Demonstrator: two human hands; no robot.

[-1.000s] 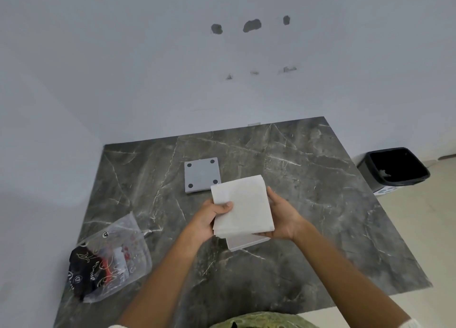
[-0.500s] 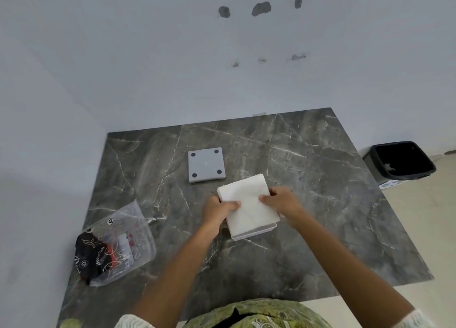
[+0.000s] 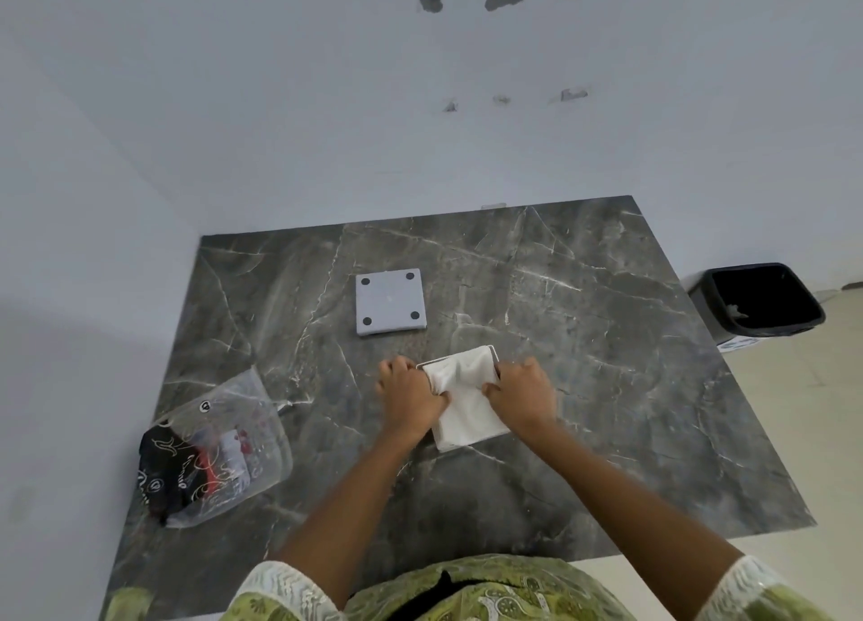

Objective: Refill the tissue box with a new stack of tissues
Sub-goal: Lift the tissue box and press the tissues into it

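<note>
A white stack of tissues lies in the open white tissue box, whose rim shows at the far edge. The box rests on the dark marble table. My left hand grips the stack's left side with the fingers curled into the tissues. Along the right side, my right hand presses on the stack. The tissues are creased and pushed down at the far end. A grey square box bottom with black feet at its corners lies apart on the table, beyond the hands.
A clear plastic wrapper with a black and red print lies at the table's left front. A black waste bin stands on the floor to the right. White walls close the left and far sides.
The hands have brought the stack down from above the table onto the box. The stack, flat before, is now creased and partly pressed in.
</note>
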